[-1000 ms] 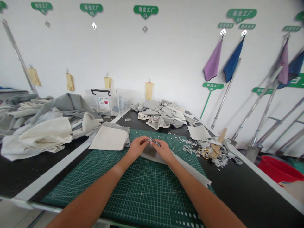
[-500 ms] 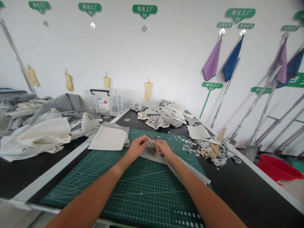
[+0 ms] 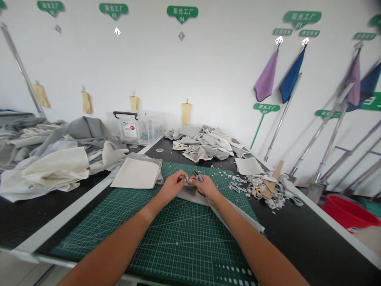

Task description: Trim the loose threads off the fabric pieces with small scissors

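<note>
The snips have shifted rightward, tips toward the wall, gripped in the right hand; the left hand pinches the cloth over the mat, its length slanting nearer rightward. One sign reads "阳光工厂 04".

Place: textile workshop | numbered green "factory" wall signs | gridded cutting mat | heaped cloth | fabric trimmings

Bare forearms, left hand, right hand

Green wall signs — white "阳光工厂" with 03, 04, 01 — and a lower green sign, "阳光工厂 01"
</note>
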`<state>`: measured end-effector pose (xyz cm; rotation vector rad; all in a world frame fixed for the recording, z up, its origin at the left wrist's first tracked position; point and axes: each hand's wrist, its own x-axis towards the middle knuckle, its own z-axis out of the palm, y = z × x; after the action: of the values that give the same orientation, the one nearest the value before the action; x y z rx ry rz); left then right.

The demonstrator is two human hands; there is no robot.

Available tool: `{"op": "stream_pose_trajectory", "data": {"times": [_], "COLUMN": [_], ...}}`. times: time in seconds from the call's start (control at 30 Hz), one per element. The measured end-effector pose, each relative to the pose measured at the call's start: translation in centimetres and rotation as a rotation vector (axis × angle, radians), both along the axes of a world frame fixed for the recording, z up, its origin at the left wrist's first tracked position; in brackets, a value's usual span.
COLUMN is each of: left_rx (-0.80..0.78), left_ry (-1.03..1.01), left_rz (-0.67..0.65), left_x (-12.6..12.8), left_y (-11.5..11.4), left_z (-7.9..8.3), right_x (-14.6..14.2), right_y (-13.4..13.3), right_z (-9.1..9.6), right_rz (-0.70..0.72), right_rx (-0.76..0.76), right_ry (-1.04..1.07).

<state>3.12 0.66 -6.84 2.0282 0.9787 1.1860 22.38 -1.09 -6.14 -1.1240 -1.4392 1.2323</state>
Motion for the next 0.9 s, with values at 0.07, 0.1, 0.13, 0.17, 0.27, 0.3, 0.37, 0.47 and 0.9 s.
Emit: {"op": "stream_pose_trajectory", "data": {"times": [0.07,0.1,0.13,0.17,0.27,0.3,0.37,0.47,0.9], "left_rx": [0.008,0.011,0.015,0.019,0.022,0.021,0.016,0.005,0.008], "left_ry": [0.014,0.02,0.024,0.027,0.038,0.042,0.05,0.068,0.089], "left_rz": [0.006,0.004,0.002,0.001,-0.007,-0.011,-0.014,-0.01,-0.036], "left_x": [0.0,0.0,0.0,0.0,0.0,-0.1,-0.1,-0.1,-0.1], "left_y": [0.0,0.0,0.0,-0.1,-0.3,-0.4,-0.6,-0.6,-0.5], "left_z": [-0.1,-0.2,-0.2,-0.1,0.0,0.1,0.2,0.3,-0.1], "right_x": [0.0,0.1,0.1,0.2,0.3,0.4,0.5,0.6,1.0], "right_y": [0.1,0.1,0.1,0.1,0.1,0.1,0.2,0.5,1.3], "right_z": [0.0,0.0,-0.1,-0.1,-0.4,-0.4,-0.6,-0.7,-1.4], "right_rz": [-0.001,0.009,0.019,0.03,0.052,0.053,0.045,0.014,-0.002], "right_rx": [0.004,0.001,-0.002,-0.004,-0.001,0.005,0.029,0.1,0.272], "right_ry": [-0.032,-0.039,-0.048,-0.057,-0.089,-0.102,-0.134,-0.187,-0.386]}}
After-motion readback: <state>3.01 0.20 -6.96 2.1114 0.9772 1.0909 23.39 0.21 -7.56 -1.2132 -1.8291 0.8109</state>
